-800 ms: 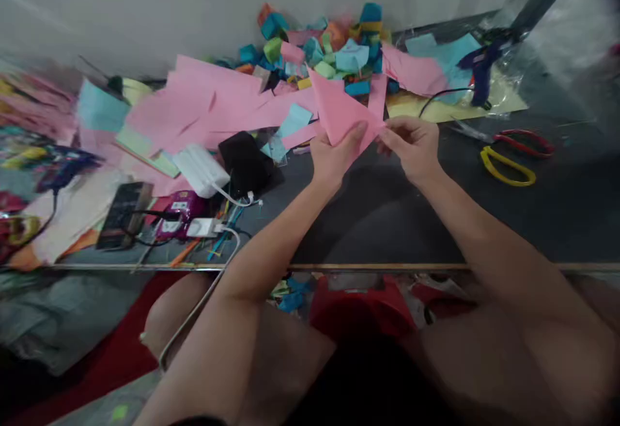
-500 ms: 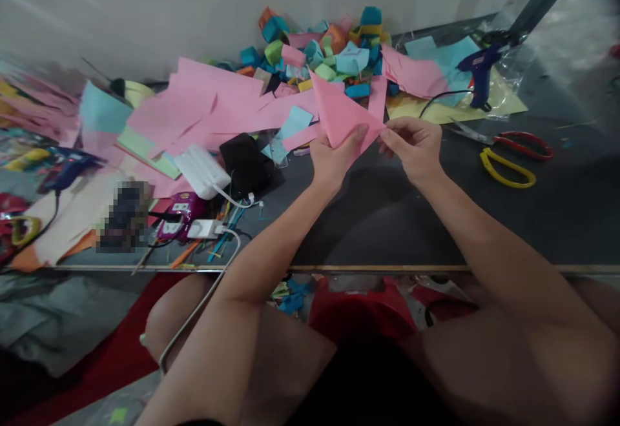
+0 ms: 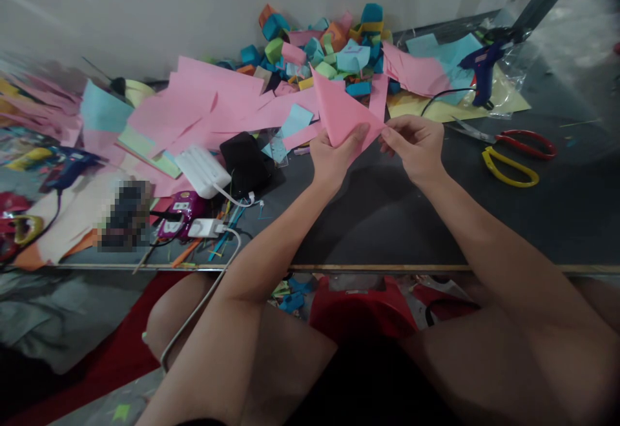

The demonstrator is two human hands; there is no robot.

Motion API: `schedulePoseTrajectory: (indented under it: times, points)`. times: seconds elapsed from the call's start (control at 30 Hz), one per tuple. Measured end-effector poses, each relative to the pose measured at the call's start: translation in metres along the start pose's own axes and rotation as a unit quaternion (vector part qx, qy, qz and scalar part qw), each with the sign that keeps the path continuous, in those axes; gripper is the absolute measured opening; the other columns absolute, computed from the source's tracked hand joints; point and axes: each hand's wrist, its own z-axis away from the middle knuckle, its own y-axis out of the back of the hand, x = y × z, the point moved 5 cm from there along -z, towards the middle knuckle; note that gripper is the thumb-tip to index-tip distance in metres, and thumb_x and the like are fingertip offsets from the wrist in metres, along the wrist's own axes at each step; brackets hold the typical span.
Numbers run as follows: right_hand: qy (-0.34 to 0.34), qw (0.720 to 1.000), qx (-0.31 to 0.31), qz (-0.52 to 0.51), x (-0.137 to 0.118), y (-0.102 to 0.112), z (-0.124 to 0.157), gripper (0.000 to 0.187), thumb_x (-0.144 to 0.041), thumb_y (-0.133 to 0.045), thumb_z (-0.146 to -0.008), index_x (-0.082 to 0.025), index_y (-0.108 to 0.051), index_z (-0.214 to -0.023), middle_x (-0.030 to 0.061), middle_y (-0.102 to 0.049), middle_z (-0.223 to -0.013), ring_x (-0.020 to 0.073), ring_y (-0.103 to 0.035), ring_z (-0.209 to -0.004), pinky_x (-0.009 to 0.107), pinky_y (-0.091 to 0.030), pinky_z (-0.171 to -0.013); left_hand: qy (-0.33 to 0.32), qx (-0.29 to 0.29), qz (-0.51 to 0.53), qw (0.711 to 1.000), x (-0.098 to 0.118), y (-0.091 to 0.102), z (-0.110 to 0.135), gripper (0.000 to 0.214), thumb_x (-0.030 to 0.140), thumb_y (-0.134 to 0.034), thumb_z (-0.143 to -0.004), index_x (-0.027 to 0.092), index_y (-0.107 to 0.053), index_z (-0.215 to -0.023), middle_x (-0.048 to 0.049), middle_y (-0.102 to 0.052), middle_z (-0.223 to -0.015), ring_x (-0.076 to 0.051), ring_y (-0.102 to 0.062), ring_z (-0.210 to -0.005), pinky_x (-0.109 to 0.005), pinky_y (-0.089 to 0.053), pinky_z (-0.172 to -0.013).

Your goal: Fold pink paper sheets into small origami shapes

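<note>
A folded pink paper triangle (image 3: 339, 111) is held up above the dark table (image 3: 397, 213), its point toward the wall. My left hand (image 3: 333, 156) pinches its lower left edge with the thumb on top. My right hand (image 3: 415, 145) pinches the lower right corner with closed fingers. Both hands sit close together over the middle of the table.
A heap of folded coloured paper pieces (image 3: 320, 48) lies by the wall, pink sheets (image 3: 203, 106) to the left. Red and yellow scissors (image 3: 513, 152) and a blue glue gun (image 3: 479, 68) lie at right. A black pouch (image 3: 245, 161), white power bank (image 3: 202, 171) and cables sit left.
Almost nothing differs: both hands keep their pinch on the pink triangle, with only a slight shift of the view.
</note>
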Motion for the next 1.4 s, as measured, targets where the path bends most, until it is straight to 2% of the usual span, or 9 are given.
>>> schedulePoseTrajectory:
  times: [0.17, 0.4, 0.57, 0.9, 1.17, 1.4]
  points:
    - [0.004, 1.000, -0.003, -0.003, -0.001, 0.000, 0.001, 0.050, -0.075, -0.078, -0.069, -0.027, -0.073, -0.079, -0.0004, -0.069, -0.067, 0.0128, -0.063, -0.053, 0.030, -0.056, -0.050, -0.005, 0.001, 0.002, 1.000, 0.000, 0.000, 0.000, 0.047, 0.059, -0.090, -0.064, 0.018, -0.073, -0.081, -0.0036, -0.073, -0.083, -0.022, -0.073, -0.090, -0.033, -0.061, -0.078]
    - [0.007, 1.000, -0.014, 0.008, 0.007, 0.003, 0.000, 0.048, -0.074, -0.077, -0.073, -0.028, -0.075, -0.085, 0.0025, -0.071, -0.071, 0.0191, -0.072, -0.065, 0.033, -0.058, -0.054, -0.002, 0.003, -0.012, 1.000, 0.001, 0.001, -0.001, 0.046, 0.057, -0.091, -0.063, 0.018, -0.073, -0.081, -0.0037, -0.074, -0.082, -0.021, -0.072, -0.087, -0.033, -0.061, -0.078]
    - [0.011, 1.000, -0.014, 0.020, 0.010, 0.004, -0.001, 0.048, -0.074, -0.075, -0.074, -0.028, -0.076, -0.087, 0.0031, -0.073, -0.073, 0.0201, -0.073, -0.068, 0.035, -0.060, -0.057, -0.006, 0.004, -0.020, 1.000, 0.000, 0.001, -0.002, 0.046, 0.057, -0.090, -0.064, 0.018, -0.073, -0.082, -0.0046, -0.075, -0.085, -0.021, -0.072, -0.087, -0.034, -0.060, -0.078]
    - [-0.017, 1.000, 0.005, 0.009, 0.002, 0.003, 0.000, 0.042, -0.068, -0.079, -0.074, -0.027, -0.075, -0.081, 0.0001, -0.069, -0.069, 0.0146, -0.066, -0.058, 0.030, -0.057, -0.051, 0.009, 0.011, -0.028, 1.000, 0.003, 0.001, -0.001, 0.045, 0.055, -0.091, -0.064, 0.018, -0.072, -0.080, -0.0037, -0.074, -0.081, -0.022, -0.072, -0.089, -0.032, -0.059, -0.077]
    - [-0.061, 0.997, 0.046, -0.015, 0.016, 0.008, -0.008, 0.046, -0.069, -0.081, -0.070, -0.025, -0.067, -0.070, -0.0022, -0.064, -0.061, 0.0108, -0.061, -0.050, 0.024, -0.047, -0.041, 0.039, -0.051, 0.024, 0.998, -0.004, 0.000, -0.014, 0.043, 0.060, -0.089, -0.066, 0.021, -0.075, -0.079, -0.0019, -0.075, -0.080, -0.019, -0.073, -0.083, -0.031, -0.059, -0.071]
    - [-0.087, 0.995, 0.051, -0.028, 0.022, 0.012, -0.010, 0.039, -0.058, -0.081, -0.074, -0.024, -0.062, -0.069, -0.0028, -0.063, -0.062, 0.0095, -0.060, -0.051, 0.022, -0.045, -0.040, 0.055, -0.059, 0.013, 0.997, -0.010, 0.008, -0.025, 0.045, 0.061, -0.089, -0.064, 0.020, -0.077, -0.079, -0.0023, -0.075, -0.078, -0.014, -0.068, -0.075, -0.026, -0.055, -0.067]
